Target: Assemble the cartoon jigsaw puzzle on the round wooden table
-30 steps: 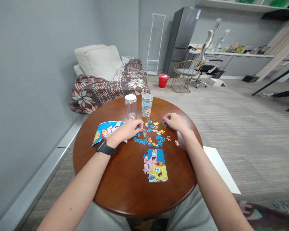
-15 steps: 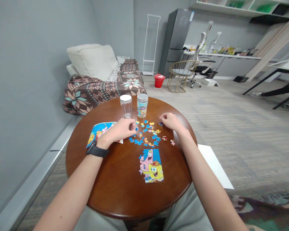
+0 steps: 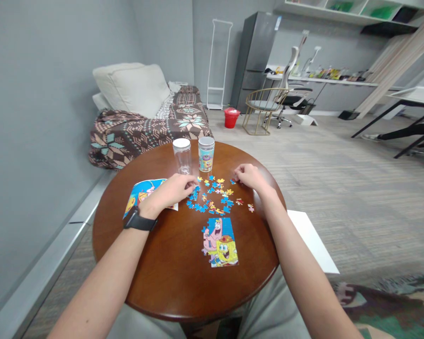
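On a round brown table [image 3: 155, 263], my left hand [image 3: 178, 189] is curled at the left edge of the loose pieces. Its fingertips are closed at a blue puzzle piece [image 3: 197, 189]. My right hand [image 3: 248, 176] has its fingers drawn together at the right of the spread, beside another blue piece [image 3: 232, 181]; whatever may be between the fingers is hidden. Loose jigsaw pieces [image 3: 212, 205], mostly blue and yellow, lie between the hands. Closer to me is a joined puzzle section [image 3: 221, 242] with a pink and a yellow cartoon character, its left edge jagged.
A clear jar with white lid [image 3: 183, 157] and a cartoon-printed jar [image 3: 206, 155] stand behind the pieces. A picture sheet [image 3: 141, 190] lies partly under my left hand. Beyond are a covered sofa [image 3: 144, 127], a red bin [image 3: 231, 117] and a gold chair [image 3: 263, 110].
The view has shifted slightly. My right hand has edged right, so the blue piece now shows more fully beside its fingertips. My left hand stays by the same pieces.
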Tool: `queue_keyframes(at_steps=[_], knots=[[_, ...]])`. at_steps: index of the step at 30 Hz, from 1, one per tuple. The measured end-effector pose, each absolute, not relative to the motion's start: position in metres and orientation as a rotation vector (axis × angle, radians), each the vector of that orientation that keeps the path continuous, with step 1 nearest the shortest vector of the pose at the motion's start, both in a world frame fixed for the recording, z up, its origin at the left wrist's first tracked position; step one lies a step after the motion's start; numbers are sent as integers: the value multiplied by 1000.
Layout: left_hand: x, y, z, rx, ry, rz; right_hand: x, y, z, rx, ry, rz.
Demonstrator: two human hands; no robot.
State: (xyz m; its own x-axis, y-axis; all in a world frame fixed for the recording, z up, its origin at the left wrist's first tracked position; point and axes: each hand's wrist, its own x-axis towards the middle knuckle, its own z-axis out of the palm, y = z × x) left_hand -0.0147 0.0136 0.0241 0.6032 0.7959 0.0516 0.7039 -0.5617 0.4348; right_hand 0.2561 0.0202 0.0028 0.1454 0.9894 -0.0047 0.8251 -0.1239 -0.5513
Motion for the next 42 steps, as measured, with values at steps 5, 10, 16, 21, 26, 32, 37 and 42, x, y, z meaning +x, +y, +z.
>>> queue_keyframes(at_steps=[5,10,16,21,26,32,37,42], knots=[[-19,19,20,2596,1222,319,253,17,6,-1957,-1917,517],[-23,21,18,2691,1118,204,254,17,4,-1782,-2007,611],[-19,17,16,2864,1018,106,250,16,6,-1572,-2113,615],[-16,17,12,2939,1004,46,246,5,17,-1469,-2312,939],[-16,20,7,2957,1023,71,253,-3,20,-1480,-2417,1102],[-19,20,7,2943,1039,141,250,-3,18,-1513,-2485,1102],[-18,18,12,2883,1007,206,246,-6,23,-1469,-2504,1054],[-14,11,21,2707,955,162,232,-12,31,-1266,-2464,1208]])
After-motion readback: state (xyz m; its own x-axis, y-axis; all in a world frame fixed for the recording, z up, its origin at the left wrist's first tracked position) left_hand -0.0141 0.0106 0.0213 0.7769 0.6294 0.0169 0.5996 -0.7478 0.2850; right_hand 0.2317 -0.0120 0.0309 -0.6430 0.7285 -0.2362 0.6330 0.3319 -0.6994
